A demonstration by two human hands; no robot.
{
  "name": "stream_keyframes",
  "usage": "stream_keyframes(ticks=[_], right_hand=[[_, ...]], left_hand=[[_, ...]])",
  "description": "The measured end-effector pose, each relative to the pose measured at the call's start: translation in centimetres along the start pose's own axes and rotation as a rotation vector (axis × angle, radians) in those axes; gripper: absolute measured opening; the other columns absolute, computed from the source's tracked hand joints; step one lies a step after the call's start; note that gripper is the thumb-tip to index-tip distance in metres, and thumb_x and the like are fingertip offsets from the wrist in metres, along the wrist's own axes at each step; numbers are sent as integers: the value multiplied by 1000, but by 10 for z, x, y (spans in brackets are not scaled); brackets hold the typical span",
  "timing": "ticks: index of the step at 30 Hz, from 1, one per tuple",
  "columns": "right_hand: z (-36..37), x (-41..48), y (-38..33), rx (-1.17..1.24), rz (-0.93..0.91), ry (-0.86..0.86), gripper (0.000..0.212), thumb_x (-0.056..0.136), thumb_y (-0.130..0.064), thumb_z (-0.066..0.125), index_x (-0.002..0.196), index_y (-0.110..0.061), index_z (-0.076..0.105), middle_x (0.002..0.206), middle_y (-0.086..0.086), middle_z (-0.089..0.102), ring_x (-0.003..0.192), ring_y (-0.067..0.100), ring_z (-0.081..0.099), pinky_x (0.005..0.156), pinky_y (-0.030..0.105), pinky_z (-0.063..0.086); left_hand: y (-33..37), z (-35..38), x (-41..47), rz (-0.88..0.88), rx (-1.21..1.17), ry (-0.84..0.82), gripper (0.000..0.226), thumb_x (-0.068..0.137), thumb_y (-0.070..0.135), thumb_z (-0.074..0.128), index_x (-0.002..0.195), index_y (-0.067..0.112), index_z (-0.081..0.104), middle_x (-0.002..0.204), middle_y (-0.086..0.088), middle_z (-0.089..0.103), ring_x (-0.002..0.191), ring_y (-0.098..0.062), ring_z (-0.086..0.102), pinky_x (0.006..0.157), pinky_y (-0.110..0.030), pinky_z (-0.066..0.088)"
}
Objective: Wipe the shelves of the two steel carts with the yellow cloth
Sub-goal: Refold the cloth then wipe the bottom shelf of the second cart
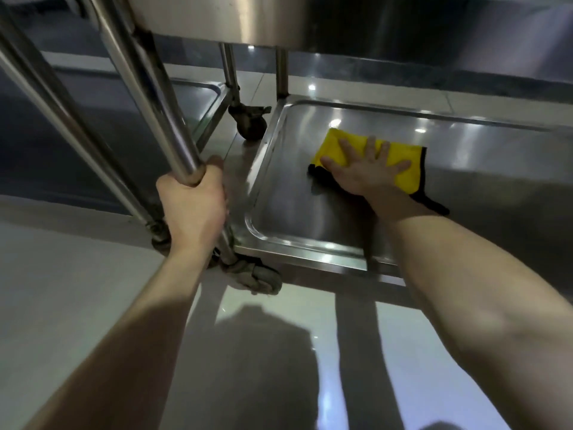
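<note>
Floor [77,274]: pale glossy tiles, lamp glare and a dark shadow in the near centre.

Steel cart, bottom shelf [288,212]: shallow tray with a raised rim and rounded corners, set low over the floor and running off to the right. An upper shelf [248,20] of the same cart hangs overhead.

Second cart [198,97]: stands just beside on the left; only a corner of its lower tray shows.

Upright post [147,88]: polished tube at the near left corner. Left hand [193,206] grips it, fingers curled round the tube.

Right hand [366,169]: palm down on the yellow cloth [333,144], fingers [347,150] straight and spread, pressing it flat.

Cloth: lies on the bottom shelf, toward its left half and well inside the rim; a black edge shows along the right and near sides.

Casters: front one [257,277] below the gripped post, rear one [251,122] between the two carts.
</note>
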State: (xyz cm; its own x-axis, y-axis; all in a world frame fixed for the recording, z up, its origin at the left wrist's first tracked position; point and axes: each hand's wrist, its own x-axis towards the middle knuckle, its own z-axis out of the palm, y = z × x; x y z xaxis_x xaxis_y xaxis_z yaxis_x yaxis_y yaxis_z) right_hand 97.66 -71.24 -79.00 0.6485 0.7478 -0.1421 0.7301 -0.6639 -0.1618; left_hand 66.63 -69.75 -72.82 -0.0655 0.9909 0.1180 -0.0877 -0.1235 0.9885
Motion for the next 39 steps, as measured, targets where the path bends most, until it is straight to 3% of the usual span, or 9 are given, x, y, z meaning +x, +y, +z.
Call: stream_keyframes(ticks=[7,15,18,20,23,25,30,35,39], right_hand=[[18,-14,-122,9,-232,-52,89,86,-96,9,166,-56,3,180,8,-12,163,44,-17,108,87,-17],[44,-154,-127,-35,-252,-126,74,98,-82,12,165,-56,-4,178,3,-22,162,38,-25,107,86,-18],[46,-187,-111,21,-270,-131,69,101,-80,10,165,-57,2,179,1,-18,163,35,-23,111,84,-19],[43,-191,-98,24,-287,-135,69,99,-83,11,164,-61,3,179,-4,-17,164,32,-23,113,82,-19],[40,-172,-80,11,-264,-171,78,89,-95,13,160,-66,-1,178,-10,-21,162,28,-27,112,81,-21],[35,-144,-64,-9,-218,-160,90,76,-104,13,158,-69,-5,177,-12,-21,162,28,-27,112,82,-21],[12,-41,-31,22,-94,-95,107,62,-113,12,158,-69,-4,179,-7,-16,164,32,-20,110,85,-17],[6,35,-50,19,-55,13,106,69,-109,9,164,-60,5,181,4,-6,164,40,-13,109,89,-11],[7,58,-100,5,-138,-21,100,76,-105,7,165,-58,4,180,9,-7,163,44,-14,106,90,-15]], left_hand=[[0,0,3,-48,41,68,36,72,45,70,76,18,46,56,-5,46,49,-23,48,49,-38,42],[4,-3,9,-55,89,7,35,69,45,68,72,13,53,64,-17,44,60,-27,45,53,-62,48],[7,-5,6,-94,113,13,41,66,48,69,80,11,58,69,-17,54,62,-28,57,61,-64,56],[8,-4,3,-122,97,16,43,66,47,72,85,12,57,72,-13,58,65,-26,61,67,-61,59],[7,-3,1,-113,30,-2,30,75,34,73,82,19,49,56,0,53,47,-19,55,47,-36,48],[8,-2,0,-105,15,-24,25,79,28,72,81,20,47,48,6,47,40,-15,48,42,-27,41],[12,-3,-8,-78,36,-7,22,84,23,69,78,16,50,48,6,47,42,-16,47,44,-28,41],[13,-3,-12,-101,47,43,23,77,30,67,86,17,50,58,0,51,47,-15,50,46,-27,44],[8,-4,-13,-27,36,-21,26,96,8,64,74,12,50,60,-12,41,46,-18,41,46,-31,36]])
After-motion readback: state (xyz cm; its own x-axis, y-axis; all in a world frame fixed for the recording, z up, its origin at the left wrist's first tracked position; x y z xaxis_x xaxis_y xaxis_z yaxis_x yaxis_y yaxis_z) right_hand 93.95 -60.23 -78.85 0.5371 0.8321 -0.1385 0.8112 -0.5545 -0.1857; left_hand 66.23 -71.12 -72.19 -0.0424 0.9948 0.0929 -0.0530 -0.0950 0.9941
